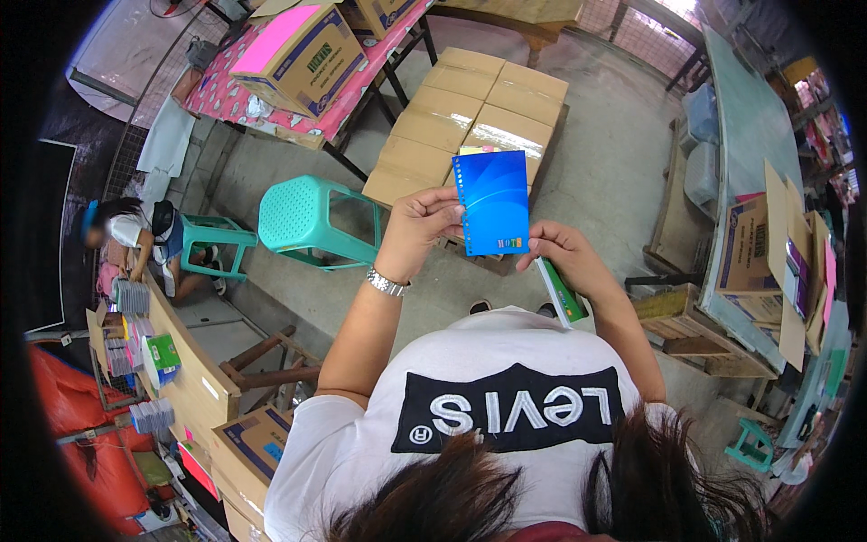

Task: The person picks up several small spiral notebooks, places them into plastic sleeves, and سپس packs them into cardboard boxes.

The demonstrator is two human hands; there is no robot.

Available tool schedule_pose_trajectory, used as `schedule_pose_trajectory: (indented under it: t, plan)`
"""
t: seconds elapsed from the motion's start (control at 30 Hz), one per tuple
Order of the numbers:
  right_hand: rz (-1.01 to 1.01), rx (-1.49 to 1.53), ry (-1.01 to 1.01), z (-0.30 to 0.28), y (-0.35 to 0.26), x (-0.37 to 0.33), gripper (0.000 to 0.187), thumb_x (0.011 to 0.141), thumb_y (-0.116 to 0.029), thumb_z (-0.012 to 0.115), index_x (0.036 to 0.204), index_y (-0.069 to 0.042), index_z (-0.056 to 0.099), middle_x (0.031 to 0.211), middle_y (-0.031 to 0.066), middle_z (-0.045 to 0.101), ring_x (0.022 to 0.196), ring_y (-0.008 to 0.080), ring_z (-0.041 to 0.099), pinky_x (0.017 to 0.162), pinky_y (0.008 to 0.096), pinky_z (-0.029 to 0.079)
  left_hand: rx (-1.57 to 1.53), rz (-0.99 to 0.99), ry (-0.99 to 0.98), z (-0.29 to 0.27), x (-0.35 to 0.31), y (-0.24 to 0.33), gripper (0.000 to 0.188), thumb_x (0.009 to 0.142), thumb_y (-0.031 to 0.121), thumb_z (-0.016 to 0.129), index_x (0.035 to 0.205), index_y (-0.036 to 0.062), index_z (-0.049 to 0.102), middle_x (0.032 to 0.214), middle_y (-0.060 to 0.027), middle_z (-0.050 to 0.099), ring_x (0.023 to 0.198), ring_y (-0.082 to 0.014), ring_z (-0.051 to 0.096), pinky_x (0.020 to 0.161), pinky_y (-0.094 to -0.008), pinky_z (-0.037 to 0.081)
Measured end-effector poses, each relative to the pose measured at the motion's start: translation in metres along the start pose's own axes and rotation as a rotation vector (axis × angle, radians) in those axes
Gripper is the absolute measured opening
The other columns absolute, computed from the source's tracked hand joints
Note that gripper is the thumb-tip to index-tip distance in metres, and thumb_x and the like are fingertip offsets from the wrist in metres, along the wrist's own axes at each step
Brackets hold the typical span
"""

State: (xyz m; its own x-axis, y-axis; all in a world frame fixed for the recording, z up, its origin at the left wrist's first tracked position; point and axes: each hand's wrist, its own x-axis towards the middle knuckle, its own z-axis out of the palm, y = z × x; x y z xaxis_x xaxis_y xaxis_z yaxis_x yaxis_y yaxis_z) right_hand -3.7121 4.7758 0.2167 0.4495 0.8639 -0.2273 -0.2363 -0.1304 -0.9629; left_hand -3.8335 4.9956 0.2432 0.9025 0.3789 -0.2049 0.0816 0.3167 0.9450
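A small blue notebook (493,200) with a row of punched holes down its left edge is held up in front of me, its cover facing me. My left hand (421,228) pinches that holed edge between thumb and fingers; a metal watch is on the wrist. At the notebook's lower right corner, my right hand (571,256) has its thumb and fingertips close to or touching the cover. Tucked under the same hand is a green notebook (564,296), tilted, its white page edge showing.
Taped brown cartons (424,116) stand together beyond my hands. A teal stool (307,217) is to their left, near a pink-covered table (217,104) bearing boxes. Stacked notebooks (152,416) line a wooden counter at left, where another person (135,230) bends. An opened carton (754,244) sits at right.
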Motion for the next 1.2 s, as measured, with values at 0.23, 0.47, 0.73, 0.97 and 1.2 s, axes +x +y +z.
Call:
schedule_pose_trajectory:
  t: [0.23, 0.47, 0.73, 0.97, 1.2]
  plan:
    - [0.056, 0.015, 0.013, 0.014, -0.005, 0.006, 0.010, 0.092, -0.009, 0.050, 0.092, -0.001, 0.057, 0.083, 0.0053, 0.062, 0.077, 0.0144, 0.065, 0.074, 0.0254, 0.047, -0.067, -0.025, 0.028, -0.016, -0.009, -0.006, 0.024, 0.087, 0.005, 0.062, 0.111, -0.0015, 0.062, 0.096, -0.0112, 0.069, 0.081, -0.0176, 0.068, 0.071, -0.0320, 0.058]
    - [0.050, -0.005, -0.046, 0.038, 0.005, 0.023, 0.013, 0.093, -0.012, 0.050, 0.093, -0.002, 0.058, 0.080, 0.0060, 0.065, 0.072, 0.0106, 0.062, 0.068, 0.0232, 0.047, -0.071, -0.008, 0.083, -0.039, -0.031, 0.003, 0.022, 0.087, 0.005, 0.061, 0.108, -0.0021, 0.062, 0.095, -0.0114, 0.069, 0.080, -0.0178, 0.068, 0.070, -0.0322, 0.058]
    - [0.035, -0.018, -0.308, 0.083, 0.003, 0.065, 0.012, 0.094, -0.012, 0.050, 0.090, -0.002, 0.055, 0.080, 0.0082, 0.065, 0.075, 0.0158, 0.065, 0.072, 0.0264, 0.049, -0.127, -0.009, 0.216, -0.086, -0.054, 0.005, 0.020, 0.088, 0.004, 0.056, 0.107, -0.0007, 0.059, 0.092, -0.0071, 0.068, 0.077, -0.0148, 0.066, 0.073, -0.0297, 0.054]
    - [0.133, -0.103, -0.217, 0.111, -0.019, 0.138, 0.032, 0.098, -0.028, 0.047, 0.084, -0.001, 0.057, 0.078, 0.0063, 0.062, 0.073, 0.0132, 0.064, 0.065, 0.0233, 0.046, -0.292, 0.128, 0.306, -0.118, -0.040, 0.011, 0.026, 0.086, -0.001, 0.050, 0.111, -0.0021, 0.057, 0.101, -0.0064, 0.065, 0.088, -0.0116, 0.062, 0.078, -0.0260, 0.051]
    - [0.119, -0.065, 0.106, 0.101, -0.021, 0.271, 0.062, 0.092, -0.060, 0.043, 0.105, -0.001, 0.061, 0.092, 0.0086, 0.063, 0.084, 0.0152, 0.058, 0.075, 0.0262, 0.046, -0.108, 0.274, 0.566, -0.206, -0.020, 0.041, 0.074, 0.083, -0.009, 0.047, 0.146, 0.0158, 0.019, 0.111, -0.0145, 0.061, 0.096, -0.0197, 0.061, 0.084, -0.0333, 0.053]
